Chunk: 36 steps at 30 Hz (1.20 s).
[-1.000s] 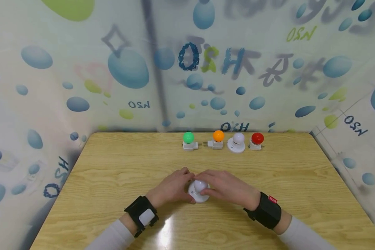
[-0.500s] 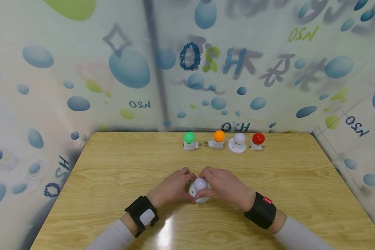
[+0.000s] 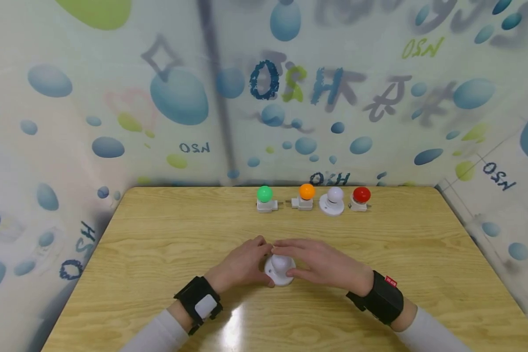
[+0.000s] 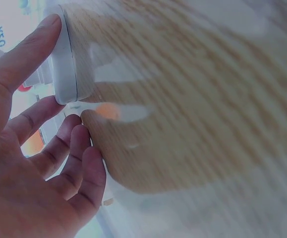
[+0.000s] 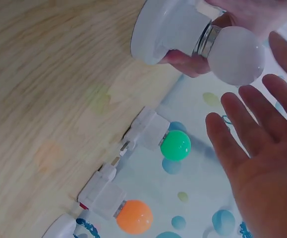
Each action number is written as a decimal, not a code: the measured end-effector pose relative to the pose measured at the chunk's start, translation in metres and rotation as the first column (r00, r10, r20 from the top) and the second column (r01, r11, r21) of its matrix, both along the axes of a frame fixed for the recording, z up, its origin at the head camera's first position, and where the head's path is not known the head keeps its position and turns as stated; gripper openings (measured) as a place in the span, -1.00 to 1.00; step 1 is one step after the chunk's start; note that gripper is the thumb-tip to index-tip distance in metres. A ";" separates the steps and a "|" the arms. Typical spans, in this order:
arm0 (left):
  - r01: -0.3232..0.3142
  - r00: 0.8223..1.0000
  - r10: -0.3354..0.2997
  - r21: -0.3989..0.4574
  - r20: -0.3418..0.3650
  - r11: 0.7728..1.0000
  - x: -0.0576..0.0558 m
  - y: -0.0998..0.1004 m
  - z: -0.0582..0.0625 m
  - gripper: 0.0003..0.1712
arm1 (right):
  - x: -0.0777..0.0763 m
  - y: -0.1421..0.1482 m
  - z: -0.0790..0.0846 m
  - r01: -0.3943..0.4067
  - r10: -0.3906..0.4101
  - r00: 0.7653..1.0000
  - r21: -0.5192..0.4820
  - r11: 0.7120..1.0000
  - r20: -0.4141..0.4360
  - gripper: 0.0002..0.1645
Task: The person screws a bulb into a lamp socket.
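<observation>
A white light bulb (image 3: 282, 264) stands upright in a round white lamp holder (image 3: 278, 279) on the wooden table. My left hand (image 3: 243, 264) holds the holder's base (image 4: 65, 67) between thumb and index finger; its other fingers curl loosely beside it in the left wrist view. Around the bulb is my right hand (image 3: 321, 260), with straight, spread fingers and the thumb apart. In the right wrist view its fingertips (image 5: 246, 91) lie close to the bulb (image 5: 236, 55); whether they touch is unclear. A metal screw band (image 5: 207, 40) shows between bulb and holder.
Along the table's back edge stand a green bulb (image 3: 264, 194) and an orange bulb (image 3: 307, 191) in plug-in sockets, another white bulb (image 3: 335, 195) in a round holder, and a red bulb (image 3: 362, 195) in a socket. A patterned wall cloth (image 3: 185, 171) hangs behind.
Half a second ago my right thumb lay across the front of the bulb; now the right hand has turned, its wrist further right and its fingers straighter. My left hand has kept its hold.
</observation>
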<state>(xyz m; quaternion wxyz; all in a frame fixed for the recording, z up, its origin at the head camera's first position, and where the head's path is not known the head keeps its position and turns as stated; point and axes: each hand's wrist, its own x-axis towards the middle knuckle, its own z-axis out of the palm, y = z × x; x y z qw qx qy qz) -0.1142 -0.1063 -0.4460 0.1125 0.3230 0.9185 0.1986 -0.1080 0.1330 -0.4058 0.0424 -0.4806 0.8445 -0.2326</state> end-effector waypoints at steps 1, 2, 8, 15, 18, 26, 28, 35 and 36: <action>-0.001 1.000 0.001 -0.002 0.001 1.000 0.000 0.000 0.000 -0.09 | 0.000 0.000 0.000 -0.018 0.018 1.000 -0.004 1.000 0.012 -0.34; -0.002 1.000 0.002 -0.001 0.003 1.000 0.000 0.000 0.000 -0.06 | 0.000 0.000 -0.001 -0.032 0.033 0.999 -0.008 0.999 0.022 -0.36; -0.004 1.000 0.004 0.006 0.023 1.000 0.001 0.000 0.000 -0.05 | 0.000 -0.002 -0.005 -0.050 0.050 0.998 -0.016 0.999 0.033 -0.42; 0.003 1.000 -0.003 0.008 0.010 1.000 0.000 0.000 0.000 -0.19 | -0.001 -0.006 -0.007 -0.024 0.022 0.999 -0.055 0.998 -0.040 -0.51; 0.004 1.000 -0.004 0.007 0.008 1.000 0.000 0.000 0.001 -0.22 | -0.001 -0.007 -0.008 0.013 -0.016 0.999 -0.054 0.998 -0.051 -0.52; -0.001 1.000 0.001 0.003 0.009 1.000 0.000 0.001 0.002 -0.23 | -0.001 -0.012 -0.011 0.089 -0.094 0.984 -0.041 0.995 -0.152 -0.46; -0.005 1.000 0.005 0.002 0.011 1.000 0.000 0.001 0.002 -0.23 | -0.001 -0.013 -0.012 0.085 -0.094 0.979 -0.057 0.995 -0.179 -0.44; -0.001 1.000 0.001 0.001 -0.002 1.000 0.000 0.000 0.000 -0.24 | -0.002 -0.009 -0.009 0.085 -0.088 0.989 -0.025 0.996 -0.122 -0.17; -0.001 1.000 0.001 0.003 -0.005 1.000 0.000 0.000 0.000 -0.23 | -0.001 -0.006 -0.007 0.084 -0.085 0.991 -0.020 0.996 -0.099 -0.15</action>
